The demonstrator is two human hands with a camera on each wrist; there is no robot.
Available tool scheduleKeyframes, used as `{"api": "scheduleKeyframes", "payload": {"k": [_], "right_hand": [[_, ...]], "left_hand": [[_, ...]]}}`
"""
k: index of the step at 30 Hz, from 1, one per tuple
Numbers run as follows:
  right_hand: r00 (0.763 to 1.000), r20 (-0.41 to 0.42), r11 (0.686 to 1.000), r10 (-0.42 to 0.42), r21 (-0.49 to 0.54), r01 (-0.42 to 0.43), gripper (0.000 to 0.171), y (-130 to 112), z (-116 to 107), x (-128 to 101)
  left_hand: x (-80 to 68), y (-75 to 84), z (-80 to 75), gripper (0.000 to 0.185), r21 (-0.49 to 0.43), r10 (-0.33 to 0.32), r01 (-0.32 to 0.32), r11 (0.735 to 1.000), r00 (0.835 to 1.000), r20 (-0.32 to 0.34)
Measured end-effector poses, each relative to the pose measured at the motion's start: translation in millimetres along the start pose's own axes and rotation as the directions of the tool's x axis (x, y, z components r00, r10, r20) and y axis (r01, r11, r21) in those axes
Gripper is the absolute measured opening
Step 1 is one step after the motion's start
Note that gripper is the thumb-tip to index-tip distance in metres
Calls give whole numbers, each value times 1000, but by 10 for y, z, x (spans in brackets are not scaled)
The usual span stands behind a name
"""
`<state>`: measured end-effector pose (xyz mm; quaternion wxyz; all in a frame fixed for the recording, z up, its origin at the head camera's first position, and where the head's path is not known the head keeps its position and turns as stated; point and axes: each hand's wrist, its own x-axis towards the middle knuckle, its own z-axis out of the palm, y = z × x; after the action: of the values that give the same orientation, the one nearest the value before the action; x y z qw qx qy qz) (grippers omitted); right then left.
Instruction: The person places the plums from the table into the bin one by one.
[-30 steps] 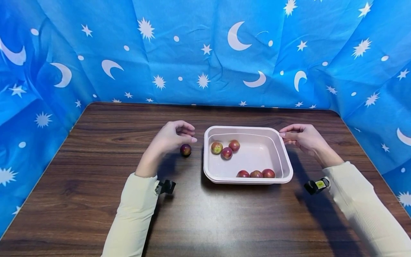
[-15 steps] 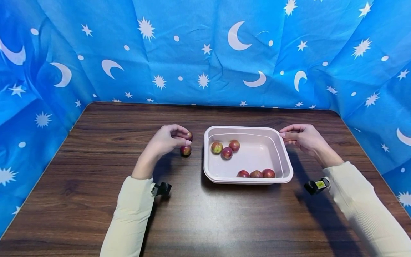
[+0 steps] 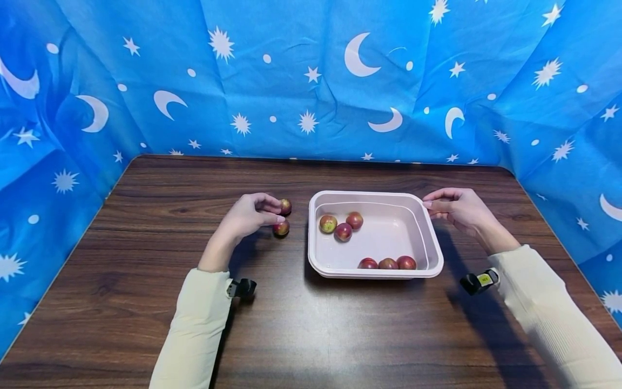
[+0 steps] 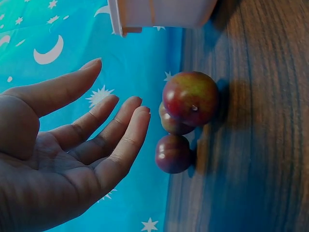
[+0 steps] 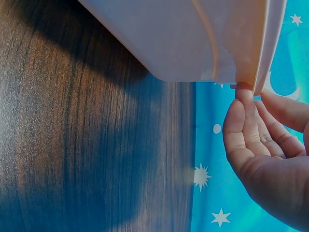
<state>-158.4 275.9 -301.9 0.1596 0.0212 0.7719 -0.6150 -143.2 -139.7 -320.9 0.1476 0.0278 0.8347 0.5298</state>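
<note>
I count six plums in the tray and two plums on the desk beside my left hand, fingers loosely spread, apparently not gripping. My right hand has its fingers pinching the tray rim.

Glossy, smooth-skinned plums — on matt, dark wood-grain table. Smooth pale plastic tray, slight sheen. Thin creased cloth backdrop — matt.
</note>
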Motion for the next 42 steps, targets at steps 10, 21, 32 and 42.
{"api": "scheduleKeyframes", "payload": {"k": [10,21,32,42], "right_hand": [[1000,-15,1000,6,-3,-6,10,0,3,0],[1000,-20,1000,10,6,-10,11,-13,6,1],[999,-33,999,14,-36,-15,24,1,5,7],[999,-38,998,15,-61,-17,22,2,3,1]], "left_hand": [[42,-100,4,38,-18,-54,54,998,999,0],[108,-179,29,38,-26,-90,90,996,996,-5],[156,-271,54,40,-24,-102,102,994,995,5],[163,-295,69,39,-10,-120,120,993,993,11]]}}
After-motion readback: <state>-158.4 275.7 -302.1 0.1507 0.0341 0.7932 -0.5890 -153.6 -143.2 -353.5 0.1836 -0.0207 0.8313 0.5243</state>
